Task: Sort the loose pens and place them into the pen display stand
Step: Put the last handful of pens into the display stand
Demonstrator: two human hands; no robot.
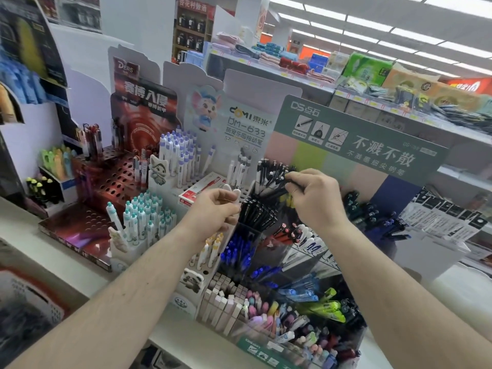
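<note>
Nearest the camera, both bare forearms reach up from the lower edge of view over a clear compartmented pen display stand (pixel 269 262) that sits at the front edge of a white shop counter (pixel 66 251). Its front compartments hold pastel erasers and pale square-barrelled pens; further back come blue pens, then red-capped ones, then black.

The right hand (pixel 314 198) hovers over the back of the stand, its thumb and fingers curled in a narrow pinch round a black pen (pixel 277 193) that slants down toward the left, with its lower end among the black pens (pixel 259 213) packed in a rear compartment. Just behind stands a clump of white-and-black click pens (pixel 269 173).

The left hand (pixel 217 209) is beside that compartment's left edge with fingers loosely curled; a small pale rounded piece shows at its fingertips, but whether it grips this I cannot tell.

By my judgement the pen is light, stiff and smooth plastic, not fragile but apt to slip or swing if pinched at one end. Holding it near mid-barrel, with fingertips on either side, should keep it straight enough to slide down between its neighbours. These are crowded and lean at angles, so a careless push could tip several.
</note>
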